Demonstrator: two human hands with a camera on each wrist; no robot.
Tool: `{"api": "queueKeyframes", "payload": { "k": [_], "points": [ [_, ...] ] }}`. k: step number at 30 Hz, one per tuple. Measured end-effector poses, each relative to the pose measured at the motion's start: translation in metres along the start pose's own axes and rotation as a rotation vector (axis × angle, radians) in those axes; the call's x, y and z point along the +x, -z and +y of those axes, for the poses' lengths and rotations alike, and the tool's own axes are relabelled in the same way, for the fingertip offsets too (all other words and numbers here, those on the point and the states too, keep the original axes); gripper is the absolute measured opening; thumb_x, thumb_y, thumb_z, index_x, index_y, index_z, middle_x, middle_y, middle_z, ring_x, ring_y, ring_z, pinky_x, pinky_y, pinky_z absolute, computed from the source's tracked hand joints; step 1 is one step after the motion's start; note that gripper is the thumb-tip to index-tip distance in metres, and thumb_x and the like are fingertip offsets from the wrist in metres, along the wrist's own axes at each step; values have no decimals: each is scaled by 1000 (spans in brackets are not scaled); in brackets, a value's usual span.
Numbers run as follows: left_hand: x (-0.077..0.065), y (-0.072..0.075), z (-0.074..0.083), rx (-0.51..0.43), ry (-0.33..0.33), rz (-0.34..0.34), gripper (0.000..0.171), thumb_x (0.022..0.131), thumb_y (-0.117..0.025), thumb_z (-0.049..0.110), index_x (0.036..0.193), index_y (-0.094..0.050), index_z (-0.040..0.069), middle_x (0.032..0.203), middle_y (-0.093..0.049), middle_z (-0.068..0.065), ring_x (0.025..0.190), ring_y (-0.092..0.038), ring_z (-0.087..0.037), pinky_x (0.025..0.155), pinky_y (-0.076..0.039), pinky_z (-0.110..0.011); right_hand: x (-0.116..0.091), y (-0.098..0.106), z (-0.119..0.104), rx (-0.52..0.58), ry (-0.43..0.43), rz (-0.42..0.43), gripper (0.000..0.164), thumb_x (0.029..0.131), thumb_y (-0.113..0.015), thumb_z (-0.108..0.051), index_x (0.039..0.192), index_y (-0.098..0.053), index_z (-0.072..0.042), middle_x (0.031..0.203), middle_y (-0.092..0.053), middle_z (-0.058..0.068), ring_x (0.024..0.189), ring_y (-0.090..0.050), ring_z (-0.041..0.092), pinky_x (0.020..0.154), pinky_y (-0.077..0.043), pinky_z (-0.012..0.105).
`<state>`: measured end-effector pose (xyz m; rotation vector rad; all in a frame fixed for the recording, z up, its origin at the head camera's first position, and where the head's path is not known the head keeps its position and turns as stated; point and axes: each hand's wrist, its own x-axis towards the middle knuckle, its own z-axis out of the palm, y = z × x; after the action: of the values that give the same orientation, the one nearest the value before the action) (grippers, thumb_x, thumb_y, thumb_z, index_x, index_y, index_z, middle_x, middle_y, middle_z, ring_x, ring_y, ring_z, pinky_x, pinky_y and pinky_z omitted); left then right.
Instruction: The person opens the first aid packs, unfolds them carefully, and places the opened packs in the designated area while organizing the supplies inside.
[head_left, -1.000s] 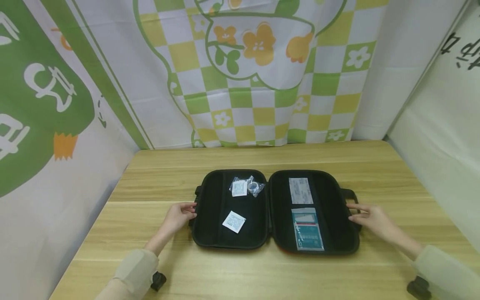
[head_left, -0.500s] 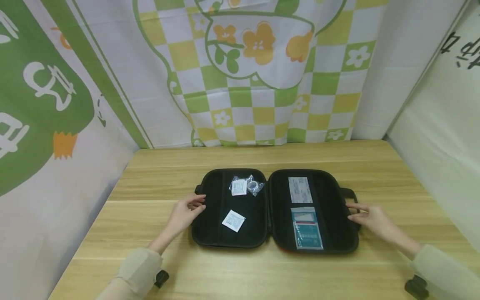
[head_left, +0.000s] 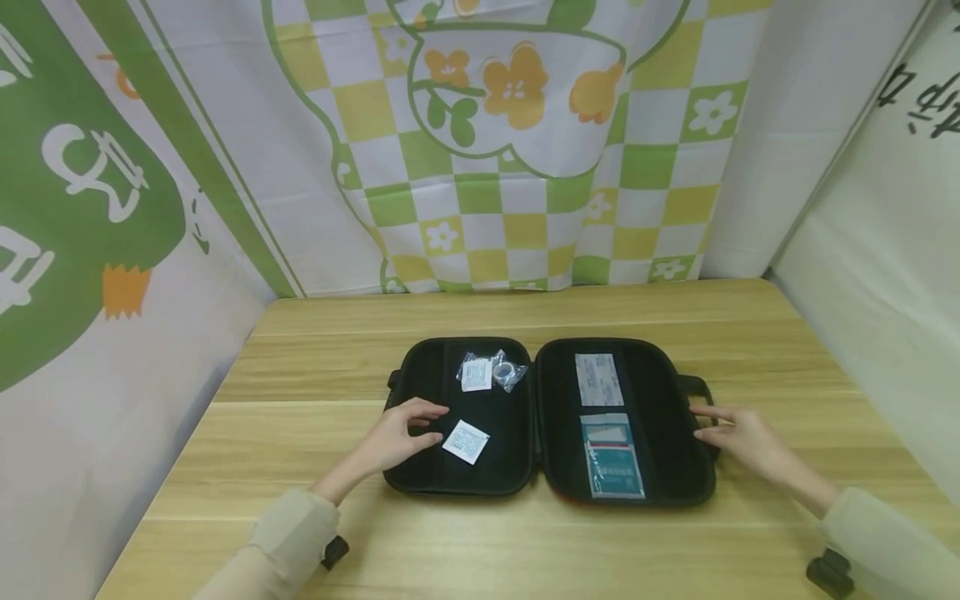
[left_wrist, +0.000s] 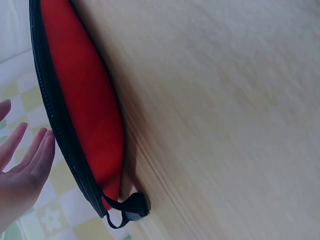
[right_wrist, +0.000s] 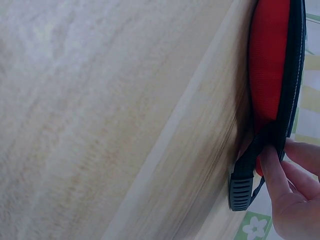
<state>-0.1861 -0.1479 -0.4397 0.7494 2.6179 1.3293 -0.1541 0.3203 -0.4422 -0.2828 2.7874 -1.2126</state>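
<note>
A black-lined case lies unfolded on the table; its red outer shell shows in the left wrist view. My left hand hovers over the left half, fingers loosely bent and apart, beside a white square sachet. Behind that sachet lie another white sachet and a clear-wrapped ring-shaped roll. The right half holds a pale printed packet and a teal packet in clear wrapping. With thumb and fingers, my right hand pinches the case's right rim beside the black handle.
Wood-grain table surrounds the case on all sides. A patterned cloth hangs behind the table's back edge, and pale panels stand to the left and right.
My left hand has left the case's left edge and moved right, over the left half, up to the near white sachet. The right hand stays at the right rim.
</note>
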Motion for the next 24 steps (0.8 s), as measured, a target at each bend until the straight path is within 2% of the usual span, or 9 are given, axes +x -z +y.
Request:
{"api": "queueKeyframes", "payload": {
  "k": [5, 10, 18, 24],
  "points": [
    [2, -4, 4, 27, -26, -73, 38, 75, -65, 1, 112, -56, -4, 111, -56, -14, 104, -52, -28, 87, -44, -35, 0, -1, 1, 0, -10, -7, 41, 81, -60, -2, 115, -47, 17, 112, -47, 37, 87, -60, 34, 64, -49, 19],
    [2, -9, 4, 82, -44, -152, 43, 74, -66, 4, 115, -54, -3, 115, -55, -13, 107, -50, -25, 90, -42, -36, 0, -1, 3, -4, -13, -10, 41, 82, -60, -3, 116, -47, 17, 113, -46, 37, 88, -59, 35, 63, -49, 18],
    [4, -15, -3, 209, -84, -190, 46, 73, -70, 11, 116, -54, 4, 117, -55, -11, 109, -49, -23, 91, -40, -40, -1, 0, 1, -12, -27, -18, 42, 82, -59, -4, 117, -46, 16, 114, -44, 39, 91, -58, 38, 62, -48, 19],
    [6, -19, -5, 277, -101, -249, 48, 74, -70, 13, 117, -54, 1, 122, -51, -14, 113, -47, -27, 94, -38, -40, -1, 0, 0, -9, -41, -20, 42, 83, -59, -5, 117, -46, 16, 114, -44, 39, 93, -57, 38, 59, -47, 19]
  ]
}}
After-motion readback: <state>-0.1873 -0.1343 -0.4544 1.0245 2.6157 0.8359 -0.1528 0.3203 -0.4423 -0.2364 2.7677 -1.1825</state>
